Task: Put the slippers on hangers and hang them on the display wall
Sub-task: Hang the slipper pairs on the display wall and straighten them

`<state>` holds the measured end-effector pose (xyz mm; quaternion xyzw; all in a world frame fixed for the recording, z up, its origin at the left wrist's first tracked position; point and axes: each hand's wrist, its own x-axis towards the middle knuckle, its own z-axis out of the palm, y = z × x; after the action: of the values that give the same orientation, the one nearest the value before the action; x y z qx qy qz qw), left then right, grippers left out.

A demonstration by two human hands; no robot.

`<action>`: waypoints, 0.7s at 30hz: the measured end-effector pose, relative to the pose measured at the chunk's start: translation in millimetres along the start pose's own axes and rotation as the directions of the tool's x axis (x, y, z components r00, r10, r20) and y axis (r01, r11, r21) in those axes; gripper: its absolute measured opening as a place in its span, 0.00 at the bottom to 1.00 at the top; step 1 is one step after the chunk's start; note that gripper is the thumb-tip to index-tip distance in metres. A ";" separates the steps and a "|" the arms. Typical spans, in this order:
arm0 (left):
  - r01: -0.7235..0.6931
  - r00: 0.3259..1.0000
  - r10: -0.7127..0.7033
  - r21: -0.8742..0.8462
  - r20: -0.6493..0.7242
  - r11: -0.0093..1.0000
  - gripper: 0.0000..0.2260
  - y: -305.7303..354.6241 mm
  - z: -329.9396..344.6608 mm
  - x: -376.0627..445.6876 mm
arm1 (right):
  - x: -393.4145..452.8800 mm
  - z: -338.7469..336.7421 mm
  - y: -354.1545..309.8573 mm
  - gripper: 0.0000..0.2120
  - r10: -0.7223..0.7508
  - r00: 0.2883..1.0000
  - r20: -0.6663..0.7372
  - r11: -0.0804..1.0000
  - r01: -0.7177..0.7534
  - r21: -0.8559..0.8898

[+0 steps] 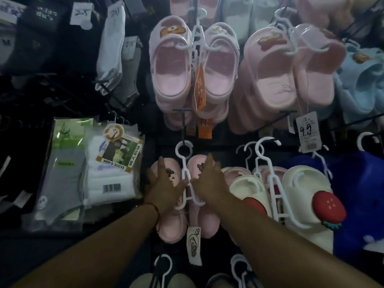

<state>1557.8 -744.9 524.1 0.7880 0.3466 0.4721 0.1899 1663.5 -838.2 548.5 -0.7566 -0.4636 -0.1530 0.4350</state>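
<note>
reaching with both hands onto a pink slipper pair (166, 221) on a white hanger (185, 173). the hanger's hook loops over a black peg (182, 125) on the display wall, so the pair already hangs there, low centre of the view.

our left hand (163, 183) lies on the left slipper's upper, fingers straight and close together pointing up, thumb angled toward the hanger stem. we can't tell if the thumb actually touches the stem. a red string (153, 207) sits at that wrist.

our right hand (209, 179) lies on the right slipper, fingers straight and slightly fanned, thumb out toward the hanger stem. no pinch visible on either side; both hands look flat against the slippers.

a paper tag (194, 245) dangles below the pair, between the two heels.

around it:
- just right: a cream slipper pair (301, 204) on its own white hanger, with a red strawberry charm (328, 208) on the right shoe. our right forearm crosses in front of its left shoe.
- above: a lilac clog pair (172, 65) with an orange tag (200, 90), and beside it a pink slide pair (291, 69) carrying a price tag (308, 129) that reads 9.9.
- far right: light blue slippers (361, 80).
- left: packs of socks (108, 169), one labelled men's socks, and loose socks (113, 46) hung higher up.
- bottom edge: more white hanger hooks (165, 265), blurred.
</note>
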 end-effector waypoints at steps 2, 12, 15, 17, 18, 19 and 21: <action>-0.015 0.999 0.017 0.047 -0.043 0.999 0.47 -4.8 9.0 2.2 | 4.0 8.5 6.8 0.46 0.004 1.000 -0.008 0.999 -0.004 -0.046; -0.046 0.998 0.050 0.152 -0.025 0.987 0.45 0.6 11.9 9.5 | -4.4 4.8 -7.6 0.47 0.046 0.999 0.022 0.987 -0.042 -0.158; -0.041 0.998 0.048 0.180 -0.033 0.983 0.43 4.3 12.3 6.4 | -20.6 0.4 -11.6 0.45 0.009 0.996 0.084 0.977 0.010 -0.215; -0.037 0.999 0.042 0.204 -0.021 0.978 0.43 7.4 8.8 4.7 | -33.7 -8.1 -14.0 0.41 -0.031 0.991 0.128 0.981 0.055 -0.187; -0.040 0.999 0.046 0.233 -0.020 0.972 0.42 9.7 7.8 3.0 | -41.6 -12.9 -16.4 0.39 -0.064 0.986 0.151 0.979 0.092 -0.184; -0.047 0.998 0.056 0.273 -0.025 0.961 0.41 12.5 7.1 0.7 | -49.5 -17.2 -19.2 0.37 -0.098 0.979 0.180 0.975 0.131 -0.180; -0.071 0.996 0.089 0.368 -0.032 0.927 0.37 18.6 7.1 -2.5 | -68.1 -29.5 -24.3 0.32 -0.168 0.954 0.250 0.974 0.200 -0.105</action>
<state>1570.0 -759.3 530.8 0.8114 0.4007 0.4253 0.0117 1612.6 -895.9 534.7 -0.7496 -0.5703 -0.1301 0.3098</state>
